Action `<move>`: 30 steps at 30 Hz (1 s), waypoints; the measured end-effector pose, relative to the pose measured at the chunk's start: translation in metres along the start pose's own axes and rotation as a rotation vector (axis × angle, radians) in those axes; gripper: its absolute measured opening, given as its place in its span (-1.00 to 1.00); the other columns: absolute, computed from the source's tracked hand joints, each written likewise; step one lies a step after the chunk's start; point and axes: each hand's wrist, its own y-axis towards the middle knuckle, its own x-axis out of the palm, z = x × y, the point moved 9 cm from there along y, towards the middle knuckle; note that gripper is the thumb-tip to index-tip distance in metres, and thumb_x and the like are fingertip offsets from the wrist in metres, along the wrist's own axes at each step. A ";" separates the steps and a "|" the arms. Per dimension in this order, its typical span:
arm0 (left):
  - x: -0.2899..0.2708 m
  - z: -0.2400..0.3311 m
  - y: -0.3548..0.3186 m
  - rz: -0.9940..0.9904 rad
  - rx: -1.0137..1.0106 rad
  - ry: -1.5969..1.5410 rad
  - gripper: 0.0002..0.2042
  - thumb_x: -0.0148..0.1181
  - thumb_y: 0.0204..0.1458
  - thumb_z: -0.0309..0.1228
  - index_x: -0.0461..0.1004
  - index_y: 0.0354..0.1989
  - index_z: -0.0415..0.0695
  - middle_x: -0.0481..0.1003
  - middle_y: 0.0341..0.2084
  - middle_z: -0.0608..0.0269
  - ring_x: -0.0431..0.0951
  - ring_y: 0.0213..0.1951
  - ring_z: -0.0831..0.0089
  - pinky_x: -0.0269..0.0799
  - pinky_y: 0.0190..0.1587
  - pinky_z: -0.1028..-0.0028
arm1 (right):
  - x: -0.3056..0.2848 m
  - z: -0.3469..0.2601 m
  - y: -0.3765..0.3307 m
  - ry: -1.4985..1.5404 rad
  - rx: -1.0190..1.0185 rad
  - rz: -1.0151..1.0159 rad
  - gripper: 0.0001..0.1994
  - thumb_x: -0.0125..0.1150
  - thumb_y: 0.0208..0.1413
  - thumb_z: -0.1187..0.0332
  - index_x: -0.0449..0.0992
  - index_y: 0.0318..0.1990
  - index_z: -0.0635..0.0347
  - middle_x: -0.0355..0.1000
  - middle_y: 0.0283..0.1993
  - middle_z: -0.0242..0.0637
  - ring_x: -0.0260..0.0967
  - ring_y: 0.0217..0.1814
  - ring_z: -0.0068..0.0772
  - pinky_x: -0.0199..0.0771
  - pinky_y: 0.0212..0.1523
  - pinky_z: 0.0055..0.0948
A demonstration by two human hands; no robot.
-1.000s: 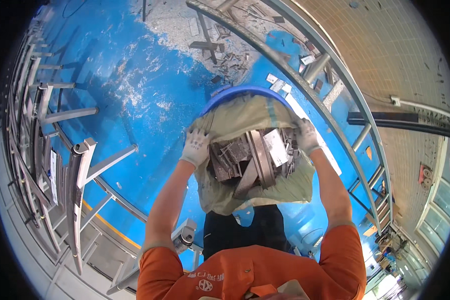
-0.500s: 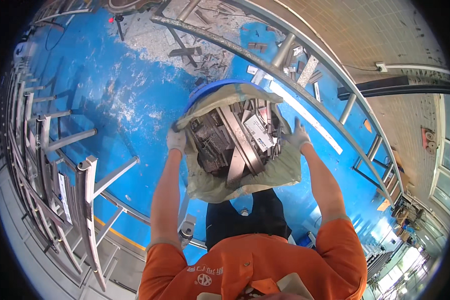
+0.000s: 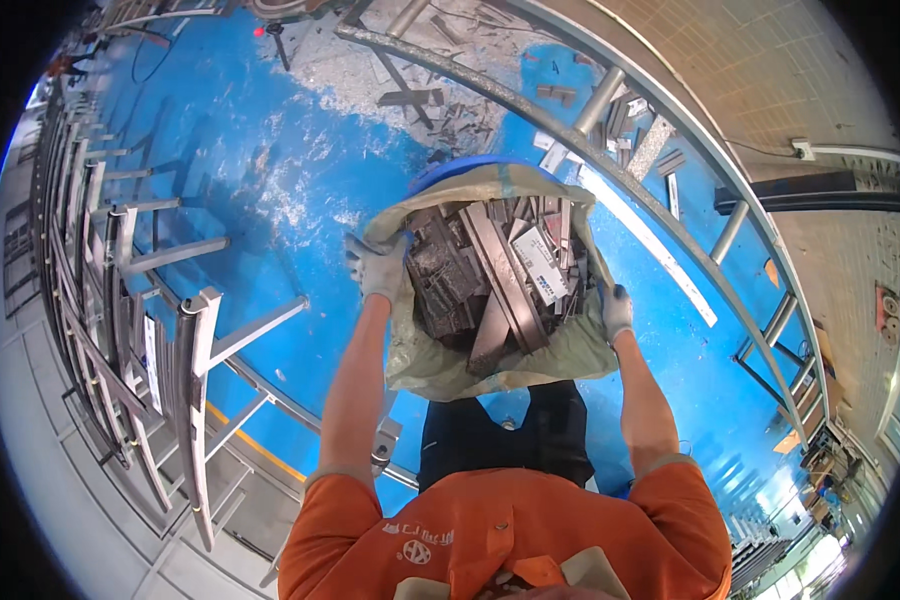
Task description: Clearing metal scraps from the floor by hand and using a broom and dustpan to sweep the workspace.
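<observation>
1. Head view: left hand (image 3: 378, 268), gloved, fingers clenched on the left rim of an open woven sack (image 3: 490, 365).
2. Right hand (image 3: 616, 310), gloved, fingers grasping the sack's right rim.
3. Sack hangs between both hands, above the blue floor (image 3: 270, 180), filled with metal offcuts (image 3: 495, 275).
4. Blue bin (image 3: 450, 170) rim shows just behind the sack.

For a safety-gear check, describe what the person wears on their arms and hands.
Both hands wear light grey-white knit work gloves, left hand and right hand. The forearms are bare. Short orange sleeves cover the upper arms, part of an orange shirt with a small white emblem on the chest.
</observation>
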 end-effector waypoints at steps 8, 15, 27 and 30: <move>-0.015 0.021 -0.030 -0.092 -0.115 0.228 -0.41 0.14 -0.04 0.05 0.43 -0.06 -0.26 0.51 -0.26 -0.01 0.51 -0.22 0.07 0.41 -0.10 0.26 | 0.024 0.037 0.018 0.856 0.428 0.022 -0.56 -0.02 0.10 0.17 0.45 0.00 0.32 0.47 -0.06 0.11 0.44 -0.12 0.07 0.44 -0.10 -0.20; -0.064 0.053 -0.098 0.060 0.235 0.835 -0.45 0.14 -0.07 0.10 0.52 -0.36 -0.28 0.53 -0.45 -0.02 0.53 -0.32 0.02 0.45 -0.14 0.22 | 0.016 0.039 0.041 0.121 0.078 0.163 -0.63 -0.04 0.09 0.27 0.48 -0.01 0.27 0.51 -0.15 -0.07 0.44 -0.20 -0.16 0.43 -0.17 -0.34; -0.069 0.018 -0.110 0.136 0.058 0.768 -0.73 0.05 -0.09 -0.28 0.53 -0.38 -0.24 0.56 -0.44 -0.02 0.51 -0.41 0.12 0.42 -0.30 0.28 | 0.010 -0.046 0.070 1.336 0.012 0.016 -0.74 -0.08 0.07 0.36 0.57 -0.28 0.24 0.50 -0.33 -0.19 0.38 -0.34 -0.36 0.37 -0.27 -0.47; -0.068 0.024 -0.114 0.123 0.023 0.756 -0.73 0.04 -0.07 -0.28 0.53 -0.35 -0.24 0.56 -0.43 0.00 0.51 -0.41 0.14 0.42 -0.30 0.30 | 0.026 -0.052 0.084 1.343 0.002 -0.072 -0.77 -0.09 0.06 0.37 0.53 -0.33 0.21 0.46 -0.38 -0.22 0.34 -0.38 -0.37 0.34 -0.31 -0.48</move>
